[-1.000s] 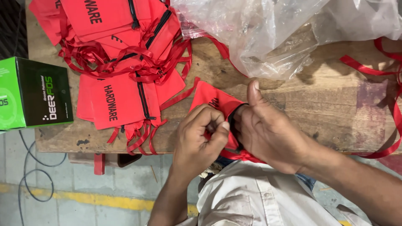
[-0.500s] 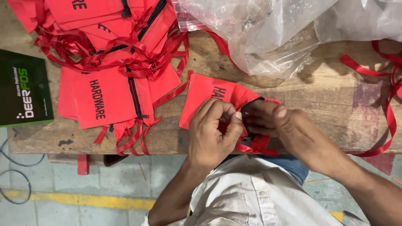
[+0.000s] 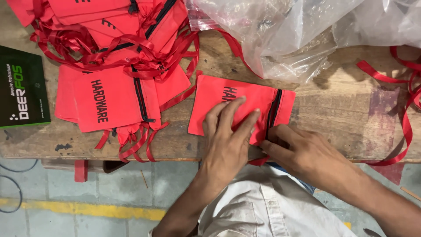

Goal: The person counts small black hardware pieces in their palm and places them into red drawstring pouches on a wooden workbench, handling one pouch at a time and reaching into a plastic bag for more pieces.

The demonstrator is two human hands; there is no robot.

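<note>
i look down on a worn wooden workbench [image 3: 342, 118], scuffed and stained; below its edge, a grey concrete floor [image 3: 131, 188] crossed by a faded yellow painted line [image 3: 87, 210], evenly lit.

pouch [image 3: 228, 105] on bench [image 3: 333, 123], pouch pile [image 3: 118, 66] left, plastic bag [image 3: 298, 30] behind, box [image 3: 22, 92] far left

Bare wooden bench [image 3: 342, 118] open at right centre; blocked upper right by plastic bag [image 3: 280, 39], upper left by pouch pile [image 3: 118, 66].

Beside me: pouch pile [image 3: 114, 92], far left | green box [image 3: 22, 92], left edge | plastic bag [image 3: 298, 35], top right | loose ribbon [image 3: 405, 109], right | wooden bench [image 3: 333, 127]
</note>
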